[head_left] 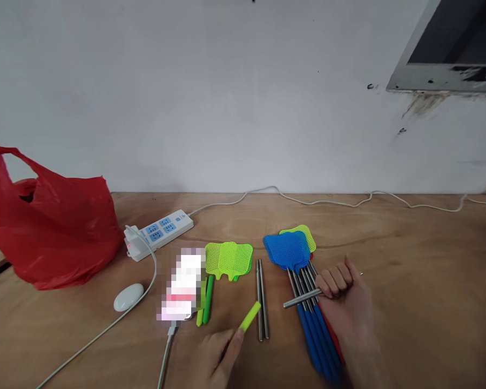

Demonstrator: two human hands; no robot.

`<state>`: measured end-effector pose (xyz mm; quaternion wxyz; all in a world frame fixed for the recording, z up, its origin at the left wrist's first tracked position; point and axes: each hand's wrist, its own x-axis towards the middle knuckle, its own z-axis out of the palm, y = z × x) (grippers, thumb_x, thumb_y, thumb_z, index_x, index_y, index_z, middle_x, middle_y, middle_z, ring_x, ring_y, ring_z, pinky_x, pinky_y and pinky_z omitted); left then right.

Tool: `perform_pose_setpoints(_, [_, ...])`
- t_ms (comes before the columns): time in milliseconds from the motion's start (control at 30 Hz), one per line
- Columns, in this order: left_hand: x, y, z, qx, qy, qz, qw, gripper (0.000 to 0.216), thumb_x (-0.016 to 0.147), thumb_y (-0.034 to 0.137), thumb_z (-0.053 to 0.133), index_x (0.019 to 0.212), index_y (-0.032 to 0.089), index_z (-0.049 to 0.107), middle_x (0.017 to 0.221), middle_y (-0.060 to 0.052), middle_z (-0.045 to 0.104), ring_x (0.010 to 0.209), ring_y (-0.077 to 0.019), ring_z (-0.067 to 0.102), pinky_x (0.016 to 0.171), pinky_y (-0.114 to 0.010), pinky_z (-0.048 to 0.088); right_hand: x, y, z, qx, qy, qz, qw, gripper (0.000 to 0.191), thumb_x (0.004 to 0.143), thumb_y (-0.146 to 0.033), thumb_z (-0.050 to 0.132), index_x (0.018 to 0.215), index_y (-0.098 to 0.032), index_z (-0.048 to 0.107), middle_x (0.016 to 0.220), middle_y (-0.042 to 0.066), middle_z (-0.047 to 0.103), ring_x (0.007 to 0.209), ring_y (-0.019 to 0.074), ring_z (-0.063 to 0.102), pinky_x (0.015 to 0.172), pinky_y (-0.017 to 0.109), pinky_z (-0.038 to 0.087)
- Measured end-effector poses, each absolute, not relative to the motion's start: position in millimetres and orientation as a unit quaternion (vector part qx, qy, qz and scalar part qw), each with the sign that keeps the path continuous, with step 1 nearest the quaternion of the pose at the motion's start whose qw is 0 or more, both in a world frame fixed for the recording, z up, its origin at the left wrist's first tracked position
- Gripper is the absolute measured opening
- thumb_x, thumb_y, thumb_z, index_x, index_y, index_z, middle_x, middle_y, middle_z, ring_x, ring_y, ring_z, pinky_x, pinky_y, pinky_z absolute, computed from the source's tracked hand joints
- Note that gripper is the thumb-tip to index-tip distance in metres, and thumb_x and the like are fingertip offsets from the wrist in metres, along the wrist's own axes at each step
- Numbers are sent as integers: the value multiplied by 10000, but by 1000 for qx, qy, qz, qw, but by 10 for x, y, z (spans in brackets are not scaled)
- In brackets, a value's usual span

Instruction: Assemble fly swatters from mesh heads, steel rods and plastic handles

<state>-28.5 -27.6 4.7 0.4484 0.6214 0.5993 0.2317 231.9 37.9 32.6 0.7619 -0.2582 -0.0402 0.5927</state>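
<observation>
My right hand (342, 294) is closed in a fist round a thin metal rod (299, 299) that sticks out to the left, above a stack of assembled fly swatters (291, 251) with blue heads and blue handles. My left hand (218, 356) pinches a short light-green plastic handle (250, 316) near the table's front edge. Two bare metal rods (261, 297) lie between the hands. Loose green swatter heads (229, 259) and two green handles (205, 305) lie to the left.
A red plastic bag (52, 227) stands at the far left. A white power strip (159, 232) with its cable, a white oval device (128, 296) and a blurred-out object (182, 292) lie on the wooden table (421, 281). A white wall rises behind.
</observation>
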Motion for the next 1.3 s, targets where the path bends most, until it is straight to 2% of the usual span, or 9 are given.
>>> perform_pose_setpoints(100, [-123, -167, 16, 699, 663, 159, 214, 365, 975, 389, 367, 859, 232, 676, 736, -77, 728, 729, -279, 690, 588, -300, 434, 2210, 343, 294, -269, -31, 609, 745, 556, 956, -288, 527, 556, -223, 146, 423, -90, 222, 378, 85, 157, 359, 228, 243])
perform_pose_setpoints(200, [-22, -62, -18, 719, 668, 107, 158, 393, 993, 284, 310, 903, 205, 684, 754, -93, 752, 722, -282, 721, 564, -292, 426, 2185, 298, 230, -280, -11, 618, 735, 562, 928, -279, 557, 562, -226, 133, 413, -87, 244, 374, 81, 166, 352, 228, 248])
perform_pose_setpoints(400, [-31, -35, 27, 714, 684, 37, 147, 420, 1034, 295, 287, 924, 199, 681, 758, -90, 755, 760, -306, 738, 571, -307, 450, 2237, 240, 235, -285, 45, 617, 732, 559, 933, -274, 551, 552, -224, 145, 401, -86, 244, 363, 79, 173, 335, 234, 234])
perform_pose_setpoints(633, [-106, 57, 171, 687, 722, -25, 86, 318, 993, 304, 420, 993, 202, 722, 818, -116, 770, 770, -320, 746, 590, -312, 470, 2157, 254, 300, -269, 108, 632, 719, 535, 962, -277, 498, 512, -223, 214, 388, -79, 247, 350, 80, 189, 325, 247, 223])
perform_pose_setpoints(767, [-150, 118, 188, 702, 704, -41, 105, 255, 961, 243, 469, 904, 174, 708, 824, -125, 762, 817, -329, 743, 618, -323, 485, 2153, 248, 318, -265, 123, 631, 719, 533, 964, -272, 497, 504, -218, 234, 385, -77, 252, 342, 77, 201, 321, 249, 221])
perform_pose_setpoints(867, [-135, 144, 181, 704, 699, -41, 113, 232, 966, 264, 491, 979, 168, 702, 840, -126, 761, 835, -323, 742, 641, -326, 497, 2170, 226, 313, -266, 134, 628, 719, 529, 960, -269, 500, 505, -217, 237, 389, -76, 256, 340, 77, 207, 318, 251, 217])
perform_pose_setpoints(1000, [-75, 171, 177, 706, 695, -57, 128, 251, 987, 265, 473, 1081, 154, 677, 910, -141, 755, 871, -325, 738, 667, -344, 512, 2181, 200, 307, -266, 138, 626, 720, 522, 958, -270, 500, 514, -218, 230, 399, -80, 246, 342, 78, 200, 320, 253, 215])
perform_pose_setpoints(1167, [-49, 161, 182, 718, 680, -73, 132, 250, 994, 235, 458, 1045, 158, 691, 906, -129, 748, 896, -322, 727, 740, -373, 509, 2155, 205, 318, -258, 145, 637, 711, 527, 963, -282, 496, 527, -219, 207, 413, -86, 214, 352, 80, 177, 327, 254, 209])
perform_pose_setpoints(1300, [-122, 159, 241, 697, 702, -69, 129, 252, 1004, 234, 428, 1045, 166, 667, 873, -110, 750, 847, -317, 734, 681, -356, 496, 2139, 210, 317, -250, 143, 643, 709, 528, 966, -285, 486, 535, -220, 188, 424, -91, 183, 360, 79, 151, 329, 248, 200])
